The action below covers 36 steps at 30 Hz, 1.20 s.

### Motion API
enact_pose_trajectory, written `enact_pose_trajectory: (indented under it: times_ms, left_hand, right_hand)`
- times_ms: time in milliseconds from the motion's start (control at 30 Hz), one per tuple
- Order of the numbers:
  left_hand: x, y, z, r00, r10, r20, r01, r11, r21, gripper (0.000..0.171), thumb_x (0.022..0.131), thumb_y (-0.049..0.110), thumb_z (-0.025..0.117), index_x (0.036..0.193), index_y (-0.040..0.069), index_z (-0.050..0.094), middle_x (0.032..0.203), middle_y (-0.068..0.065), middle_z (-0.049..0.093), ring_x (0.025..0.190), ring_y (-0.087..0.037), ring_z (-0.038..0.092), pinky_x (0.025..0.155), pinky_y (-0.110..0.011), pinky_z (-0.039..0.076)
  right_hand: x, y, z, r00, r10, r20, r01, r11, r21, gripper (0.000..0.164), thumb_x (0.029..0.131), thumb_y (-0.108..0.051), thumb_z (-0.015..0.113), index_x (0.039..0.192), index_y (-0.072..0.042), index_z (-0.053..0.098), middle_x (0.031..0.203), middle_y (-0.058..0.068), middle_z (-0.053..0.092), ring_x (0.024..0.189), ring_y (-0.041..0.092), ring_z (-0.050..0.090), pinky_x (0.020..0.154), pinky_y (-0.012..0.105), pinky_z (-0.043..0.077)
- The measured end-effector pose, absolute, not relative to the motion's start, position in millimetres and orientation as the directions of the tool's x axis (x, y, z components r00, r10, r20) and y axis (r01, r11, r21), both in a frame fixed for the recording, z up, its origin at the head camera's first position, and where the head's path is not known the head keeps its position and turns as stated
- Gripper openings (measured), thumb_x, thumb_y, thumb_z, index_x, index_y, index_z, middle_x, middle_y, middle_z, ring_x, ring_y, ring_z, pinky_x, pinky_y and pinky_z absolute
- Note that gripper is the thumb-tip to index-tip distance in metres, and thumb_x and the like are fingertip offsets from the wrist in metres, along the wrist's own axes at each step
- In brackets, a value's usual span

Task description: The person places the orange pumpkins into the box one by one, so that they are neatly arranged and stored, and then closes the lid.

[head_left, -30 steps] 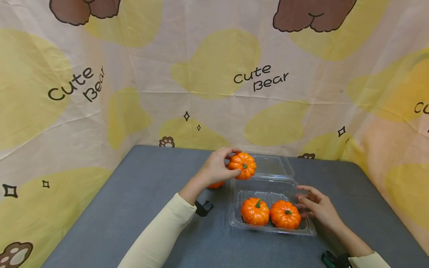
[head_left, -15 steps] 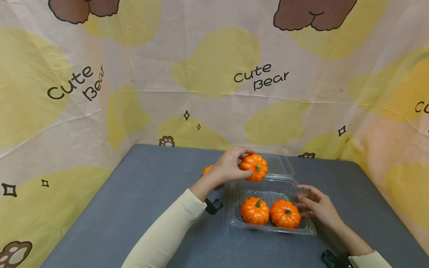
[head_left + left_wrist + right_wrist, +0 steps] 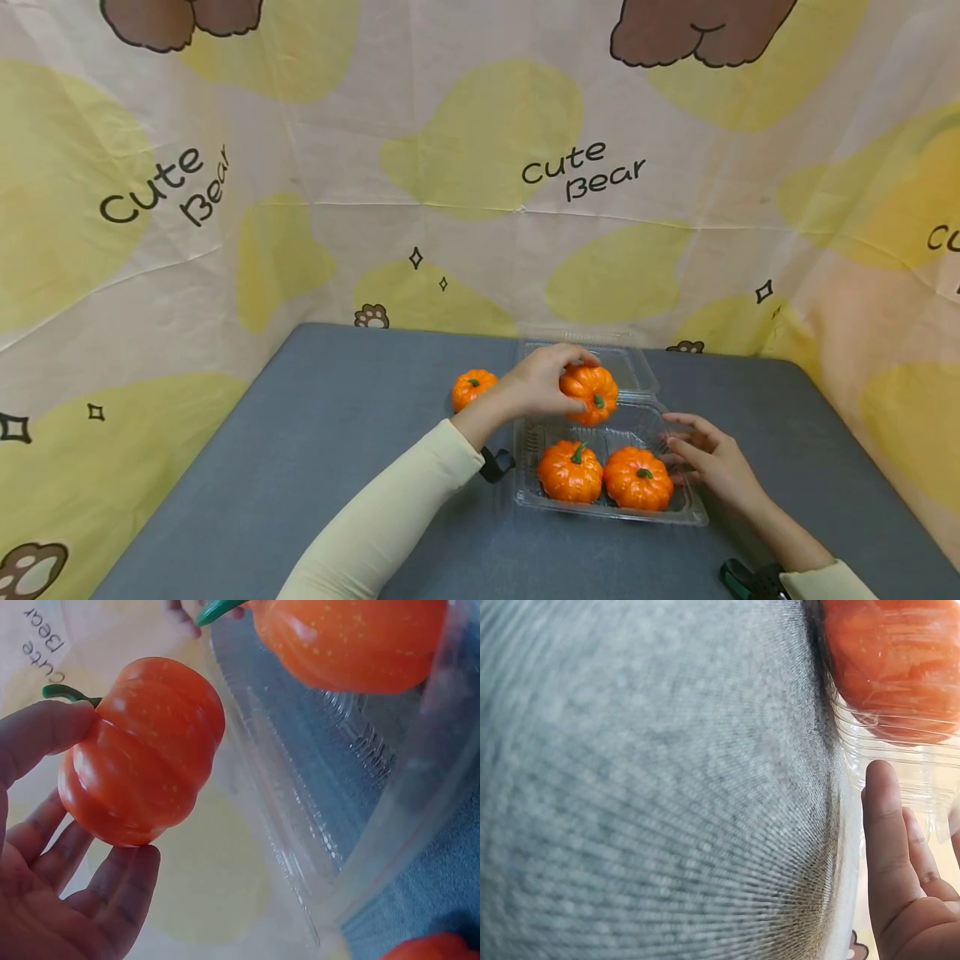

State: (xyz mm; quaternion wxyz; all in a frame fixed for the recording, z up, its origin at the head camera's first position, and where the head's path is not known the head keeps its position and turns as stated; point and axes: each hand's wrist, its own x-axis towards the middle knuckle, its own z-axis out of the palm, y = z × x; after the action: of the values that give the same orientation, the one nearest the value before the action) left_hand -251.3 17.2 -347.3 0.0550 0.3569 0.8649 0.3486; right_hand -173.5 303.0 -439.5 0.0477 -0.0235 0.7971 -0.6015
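Note:
In the head view my left hand (image 3: 542,382) grips a small orange pumpkin (image 3: 590,395) above the rear part of a clear plastic clamshell box (image 3: 528,500). The left wrist view shows the thumb by this pumpkin's green stem and the fingers beneath its other side. Two more pumpkins sit side by side at the front of the box, a left pumpkin (image 3: 570,472) and a right pumpkin (image 3: 639,480). My right hand (image 3: 716,467) rests against the box's right side with its fingers extended, seen close up in the right wrist view.
Another pumpkin (image 3: 472,387) stands on the grey table (image 3: 360,417) left of the box, partly behind my left forearm. The box's clear lid (image 3: 633,371) lies folded back toward the patterned cloth backdrop (image 3: 480,167).
My left hand has carried its pumpkin to the right and lower, over the box. The pumpkin on the table behind that arm has come into fuller view. My right hand stays put.

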Motion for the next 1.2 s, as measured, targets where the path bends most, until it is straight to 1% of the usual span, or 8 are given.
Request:
enact_pose_trajectory:
  times_ms: [167, 400, 567, 700, 800, 900, 1100, 1200]
  left_hand:
    - [-252.9, 24.6, -351.4, -0.712, 0.691, 0.124, 0.596, 0.502, 0.626, 0.053, 0.078, 0.013, 0.076, 0.128, 0.019, 0.058, 0.124, 0.002, 0.059, 0.102, -0.009, 0.057, 0.079, -0.015, 0.049]
    - [-257.0, 37.5, -354.5, -0.683, 0.724, 0.098, 0.636, 0.523, 0.568, 0.053, 0.077, 0.013, 0.077, 0.126, 0.021, 0.06, 0.123, 0.005, 0.061, 0.103, -0.008, 0.057, 0.082, -0.016, 0.048]
    - [-258.5, 47.8, -354.8, -0.645, 0.76, 0.08, 0.678, 0.521, 0.519, 0.051, 0.077, 0.013, 0.077, 0.125, 0.021, 0.061, 0.122, 0.004, 0.062, 0.104, -0.009, 0.057, 0.084, -0.016, 0.048]
    - [-259.3, 54.7, -355.7, -0.63, 0.774, 0.071, 0.694, 0.519, 0.5, 0.052, 0.076, 0.012, 0.078, 0.125, 0.021, 0.061, 0.121, 0.005, 0.063, 0.104, -0.008, 0.057, 0.084, -0.014, 0.047]
    - [-259.0, 58.7, -356.3, -0.622, 0.781, 0.058, 0.699, 0.521, 0.489, 0.054, 0.075, 0.012, 0.079, 0.125, 0.02, 0.061, 0.122, 0.006, 0.063, 0.105, -0.007, 0.057, 0.086, -0.014, 0.047]
    - [-258.7, 62.5, -357.4, -0.609, 0.792, 0.036, 0.707, 0.522, 0.477, 0.054, 0.076, 0.012, 0.08, 0.126, 0.019, 0.061, 0.123, 0.005, 0.063, 0.107, -0.008, 0.058, 0.087, -0.014, 0.046]
    - [-257.7, 68.7, -360.4, -0.61, 0.792, 0.019, 0.715, 0.539, 0.446, 0.055, 0.076, 0.013, 0.081, 0.126, 0.02, 0.061, 0.125, 0.006, 0.062, 0.108, -0.008, 0.058, 0.085, -0.014, 0.048]
    - [-256.8, 70.8, -360.6, -0.611, 0.791, 0.019, 0.718, 0.544, 0.434, 0.055, 0.076, 0.014, 0.081, 0.126, 0.021, 0.061, 0.125, 0.007, 0.062, 0.109, -0.009, 0.057, 0.085, -0.014, 0.048]
  right_hand:
    - [-173.4, 302.9, -439.8, -0.995, -0.089, -0.055, 0.028, 0.281, -0.959, 0.046, 0.098, -0.021, 0.057, 0.137, -0.002, 0.043, 0.103, -0.012, 0.069, 0.083, 0.008, 0.07, 0.065, 0.036, 0.059]
    - [-175.1, 303.7, -440.3, -0.995, -0.075, -0.069, 0.043, 0.303, -0.952, 0.044, 0.097, -0.023, 0.058, 0.135, -0.005, 0.046, 0.111, 0.005, 0.069, 0.082, 0.009, 0.071, 0.065, 0.038, 0.059]
    - [-175.5, 304.3, -441.2, -0.995, -0.076, -0.063, 0.036, 0.313, -0.949, 0.044, 0.097, -0.022, 0.057, 0.135, -0.003, 0.046, 0.113, 0.01, 0.069, 0.082, 0.009, 0.071, 0.064, 0.038, 0.059]
    - [-175.5, 304.6, -441.3, -0.995, -0.078, -0.064, 0.036, 0.311, -0.95, 0.045, 0.097, -0.022, 0.057, 0.136, -0.003, 0.045, 0.114, 0.012, 0.068, 0.082, 0.009, 0.071, 0.065, 0.038, 0.059]
    - [-175.2, 305.0, -441.1, -0.995, -0.084, -0.061, 0.033, 0.304, -0.952, 0.044, 0.097, -0.022, 0.057, 0.135, -0.003, 0.046, 0.111, 0.006, 0.07, 0.083, 0.009, 0.071, 0.065, 0.037, 0.059]
    - [-174.9, 305.6, -441.0, -0.994, -0.09, -0.06, 0.031, 0.294, -0.955, 0.042, 0.097, -0.022, 0.057, 0.135, -0.005, 0.047, 0.107, -0.004, 0.071, 0.083, 0.009, 0.071, 0.065, 0.037, 0.059]
    - [-174.9, 305.9, -441.0, -0.994, -0.093, -0.06, 0.03, 0.292, -0.956, 0.041, 0.098, -0.022, 0.056, 0.135, -0.007, 0.047, 0.105, -0.01, 0.07, 0.083, 0.008, 0.071, 0.065, 0.036, 0.059]
    - [-174.3, 305.7, -441.0, -0.993, -0.102, -0.055, 0.024, 0.28, -0.96, 0.039, 0.098, -0.021, 0.055, 0.135, -0.008, 0.048, 0.102, -0.016, 0.069, 0.084, 0.007, 0.07, 0.065, 0.035, 0.059]
